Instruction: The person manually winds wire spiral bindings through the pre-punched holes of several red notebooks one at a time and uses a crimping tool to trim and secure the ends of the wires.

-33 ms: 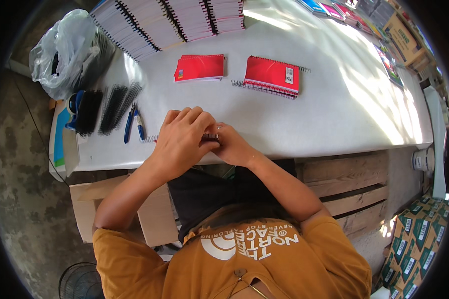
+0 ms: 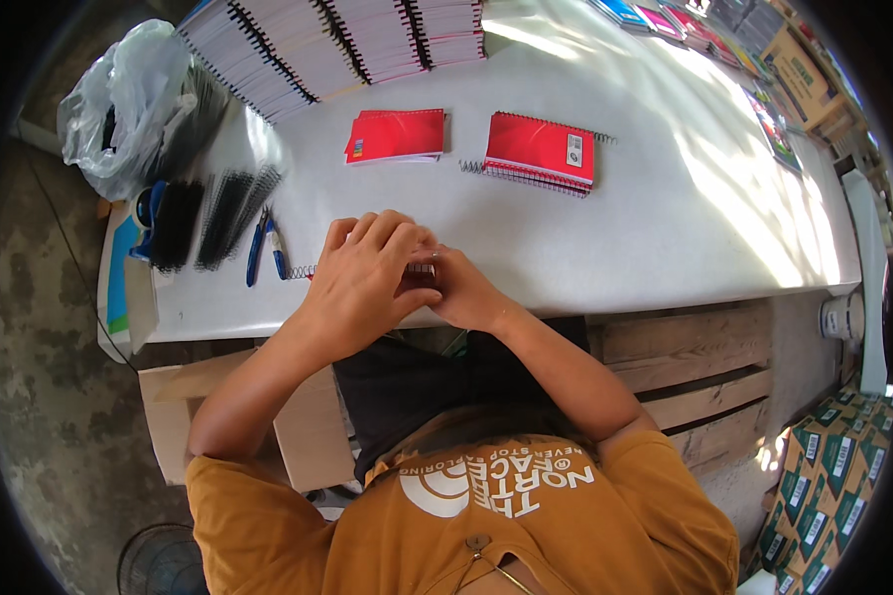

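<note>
Near the table's front edge, my two hands are together around a small spiral notebook [image 2: 420, 270], mostly hidden beneath them. My left hand [image 2: 369, 281] arches over it, fingers bent and thumb apart from them. My right hand [image 2: 469, 291] grips its right end with curled fingers. A loose wire coil end [image 2: 299, 272] pokes out to the left of my left hand. Farther back lie a small stack of red notebooks [image 2: 399, 135] and a second red stack [image 2: 539, 149] with wire coils sticking out at its sides. Blue-handled pliers [image 2: 257, 253] and a blue-and-white pen-like tool [image 2: 276, 248] lie to the left.
Bundles of black coils [image 2: 230, 213] and a clear plastic bag [image 2: 129, 104] sit at the left. Tall stacks of bound books [image 2: 352, 45] stand at the back. Below the table are an opened cardboard box [image 2: 308, 431] and a wooden pallet [image 2: 685, 362].
My left thumb has moved slightly down, away from the notebook, widening the gap to the fingers. My right hand stays in place.
</note>
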Motion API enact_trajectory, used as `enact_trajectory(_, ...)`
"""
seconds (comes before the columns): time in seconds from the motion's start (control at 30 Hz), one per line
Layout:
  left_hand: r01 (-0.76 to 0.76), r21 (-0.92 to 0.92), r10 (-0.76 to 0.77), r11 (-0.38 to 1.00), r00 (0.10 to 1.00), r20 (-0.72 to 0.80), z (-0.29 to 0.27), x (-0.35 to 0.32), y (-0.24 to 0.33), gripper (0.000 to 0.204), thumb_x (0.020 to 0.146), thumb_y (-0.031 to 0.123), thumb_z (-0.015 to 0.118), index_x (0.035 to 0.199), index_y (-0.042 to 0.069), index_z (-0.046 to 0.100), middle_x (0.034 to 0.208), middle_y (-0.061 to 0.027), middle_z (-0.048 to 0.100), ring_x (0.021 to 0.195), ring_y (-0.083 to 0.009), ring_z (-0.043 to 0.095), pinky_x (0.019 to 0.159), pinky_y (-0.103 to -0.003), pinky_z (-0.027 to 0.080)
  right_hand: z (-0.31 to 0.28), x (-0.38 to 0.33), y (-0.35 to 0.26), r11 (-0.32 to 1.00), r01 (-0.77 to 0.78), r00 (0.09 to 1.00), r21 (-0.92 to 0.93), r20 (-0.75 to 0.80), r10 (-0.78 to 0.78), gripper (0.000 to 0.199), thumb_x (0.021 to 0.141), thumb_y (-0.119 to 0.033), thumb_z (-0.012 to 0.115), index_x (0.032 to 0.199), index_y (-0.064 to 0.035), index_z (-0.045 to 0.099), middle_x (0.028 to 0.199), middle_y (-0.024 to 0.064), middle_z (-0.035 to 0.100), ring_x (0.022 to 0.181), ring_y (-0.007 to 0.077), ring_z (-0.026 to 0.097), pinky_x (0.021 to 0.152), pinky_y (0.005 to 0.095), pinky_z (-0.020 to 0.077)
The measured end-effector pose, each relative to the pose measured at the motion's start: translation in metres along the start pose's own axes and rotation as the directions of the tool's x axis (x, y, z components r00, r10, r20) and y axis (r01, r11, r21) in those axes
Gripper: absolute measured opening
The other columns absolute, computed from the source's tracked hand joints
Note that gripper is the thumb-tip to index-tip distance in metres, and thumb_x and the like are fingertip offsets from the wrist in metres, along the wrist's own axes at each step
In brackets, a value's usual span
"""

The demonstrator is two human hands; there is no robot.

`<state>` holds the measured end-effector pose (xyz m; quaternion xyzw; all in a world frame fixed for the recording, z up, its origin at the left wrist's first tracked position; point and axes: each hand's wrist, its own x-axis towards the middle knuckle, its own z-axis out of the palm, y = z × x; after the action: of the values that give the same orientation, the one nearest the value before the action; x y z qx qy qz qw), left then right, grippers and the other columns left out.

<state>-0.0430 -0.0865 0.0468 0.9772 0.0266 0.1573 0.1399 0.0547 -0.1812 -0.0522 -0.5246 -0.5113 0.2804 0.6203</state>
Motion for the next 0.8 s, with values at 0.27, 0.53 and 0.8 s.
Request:
enact_trajectory(0.27,-0.09,0.093,0.074,0.992,0.985,0.158,-0.007,0.0,-0.004,0.018,0.078,0.019,0.067,0.093,0.009,0.064,0.085,-0.0037,0.063,0.087,-0.0219,0.059,0.09,-0.038,0.036,-0.001,0.0,0.005,0.993,-0.081,0.996,0.081,0.042,0.077,0.017,0.08,0.005,0.058,0.096,0.0004,0.06,0.09,0.0147,0.065,0.082,0.0276,0.062,0.074,0.0349,0.0476)
enact_trajectory(0.53,0.015,0.174,0.003,0.985,0.995,-0.101,-0.023,0.044,0.003,0.027,0.07,0.021,0.074,0.091,0.009,0.062,0.089,-0.0038,0.064,0.086,-0.025,0.06,0.086,-0.038,0.039,-0.048,-0.013,-0.014,0.991,0.1,0.903,-0.085,-0.41,-0.126,0.03,0.088,-0.008,0.058,0.115,-0.0048,0.046,0.095,0.011,0.061,0.09,0.0207,0.058,0.083,0.0282,0.0442)
enact_trajectory(0.8,-0.125,-0.175,0.1,0.977,0.984,-0.146,0.12,0.114,-0.051,0.031,0.08,0.011,0.066,0.11,0.006,0.061,0.113,-0.0128,0.061,0.102,-0.0323,0.058,0.087,-0.038,0.048,-0.181,-0.025,0.003,0.534,-0.247,0.925,-0.809,-0.361,-0.12,0.033,0.074,-0.005,0.058,0.106,-0.0105,0.064,0.118,0.006,0.061,0.12,0.0258,0.048,0.104,0.04,0.0272)
